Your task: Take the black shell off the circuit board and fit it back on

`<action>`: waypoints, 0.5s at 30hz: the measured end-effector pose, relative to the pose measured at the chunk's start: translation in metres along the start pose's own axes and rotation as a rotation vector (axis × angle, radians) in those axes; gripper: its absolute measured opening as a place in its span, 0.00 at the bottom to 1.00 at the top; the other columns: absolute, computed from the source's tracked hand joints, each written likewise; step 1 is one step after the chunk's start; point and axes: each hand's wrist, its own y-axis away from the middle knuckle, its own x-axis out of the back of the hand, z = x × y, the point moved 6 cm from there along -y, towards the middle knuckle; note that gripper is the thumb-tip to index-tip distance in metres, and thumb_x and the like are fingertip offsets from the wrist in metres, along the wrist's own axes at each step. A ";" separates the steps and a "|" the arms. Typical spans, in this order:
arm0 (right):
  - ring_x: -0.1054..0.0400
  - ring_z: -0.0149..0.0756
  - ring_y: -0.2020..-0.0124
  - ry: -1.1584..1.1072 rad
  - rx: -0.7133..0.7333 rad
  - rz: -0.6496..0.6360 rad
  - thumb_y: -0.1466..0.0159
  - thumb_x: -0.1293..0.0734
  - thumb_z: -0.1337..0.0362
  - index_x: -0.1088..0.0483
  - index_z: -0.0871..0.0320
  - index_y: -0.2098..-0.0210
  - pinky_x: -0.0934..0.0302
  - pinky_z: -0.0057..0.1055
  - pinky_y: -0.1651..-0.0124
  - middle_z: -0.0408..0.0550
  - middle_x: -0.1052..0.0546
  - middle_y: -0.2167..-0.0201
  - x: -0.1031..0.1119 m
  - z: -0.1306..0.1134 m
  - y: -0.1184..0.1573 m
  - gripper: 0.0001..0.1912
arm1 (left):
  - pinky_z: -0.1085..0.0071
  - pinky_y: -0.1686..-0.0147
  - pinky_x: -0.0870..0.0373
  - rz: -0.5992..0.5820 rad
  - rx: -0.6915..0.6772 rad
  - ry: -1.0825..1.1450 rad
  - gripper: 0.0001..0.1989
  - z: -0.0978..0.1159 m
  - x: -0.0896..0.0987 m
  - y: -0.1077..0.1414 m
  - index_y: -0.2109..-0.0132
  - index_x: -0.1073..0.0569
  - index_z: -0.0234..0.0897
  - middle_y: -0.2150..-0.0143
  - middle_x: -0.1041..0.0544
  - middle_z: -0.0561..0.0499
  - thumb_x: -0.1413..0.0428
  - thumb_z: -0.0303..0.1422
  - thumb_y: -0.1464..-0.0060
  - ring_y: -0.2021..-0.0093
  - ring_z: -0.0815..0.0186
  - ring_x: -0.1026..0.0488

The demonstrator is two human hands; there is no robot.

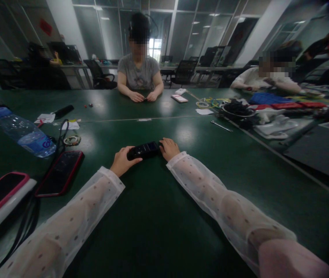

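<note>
A black handheld device with a small screen and buttons (144, 151) lies at a slant over the green table ahead of me. My left hand (124, 159) is wrapped round its left end, thumb along the near side. At the device's right end is my right hand (169, 148), its fingers curled beside a small dark part. Whether that part belongs to the device I cannot tell. Sheer white dotted sleeves cover both my forearms.
To my left are a water bottle (27, 133), a red-edged phone (60, 173), a pink-edged phone (0, 195) and black cables. A wrench (221, 126) lies right of centre, near piled cables and bags (265, 114). Across the table sits a person in grey (139, 73).
</note>
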 end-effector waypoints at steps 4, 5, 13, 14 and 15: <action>0.44 0.47 0.41 0.003 0.001 0.004 0.35 0.43 0.65 0.36 0.61 0.47 0.44 0.47 0.45 0.57 0.34 0.43 0.001 -0.001 0.000 0.18 | 0.49 0.50 0.35 -0.003 -0.010 -0.027 0.29 0.002 0.000 0.001 0.48 0.32 0.40 0.50 0.29 0.42 0.40 0.49 0.55 0.50 0.51 0.30; 0.44 0.47 0.41 0.002 0.000 0.006 0.35 0.43 0.65 0.35 0.61 0.47 0.44 0.47 0.45 0.58 0.34 0.43 0.001 -0.001 0.000 0.18 | 0.49 0.50 0.36 -0.006 -0.014 -0.031 0.29 0.003 0.000 0.001 0.48 0.32 0.40 0.50 0.29 0.42 0.40 0.49 0.55 0.49 0.52 0.31; 0.43 0.48 0.41 -0.002 0.003 0.017 0.35 0.43 0.65 0.35 0.61 0.48 0.43 0.47 0.45 0.58 0.34 0.43 0.001 -0.001 0.000 0.18 | 0.49 0.47 0.38 -0.040 0.000 0.014 0.28 0.008 0.002 0.002 0.48 0.33 0.40 0.49 0.27 0.44 0.40 0.46 0.54 0.48 0.52 0.30; 0.43 0.48 0.41 -0.002 0.005 0.019 0.35 0.43 0.65 0.35 0.61 0.48 0.43 0.48 0.45 0.58 0.34 0.43 0.001 -0.001 0.000 0.18 | 0.49 0.47 0.38 -0.042 0.005 0.024 0.27 0.009 0.002 0.002 0.48 0.33 0.41 0.49 0.27 0.44 0.39 0.46 0.54 0.48 0.52 0.30; 0.43 0.48 0.41 -0.002 0.006 0.020 0.35 0.43 0.65 0.35 0.61 0.48 0.43 0.48 0.45 0.58 0.34 0.43 0.001 0.000 0.000 0.18 | 0.49 0.47 0.38 -0.044 0.008 0.034 0.27 0.010 0.002 0.003 0.48 0.33 0.41 0.49 0.27 0.44 0.39 0.45 0.54 0.48 0.52 0.30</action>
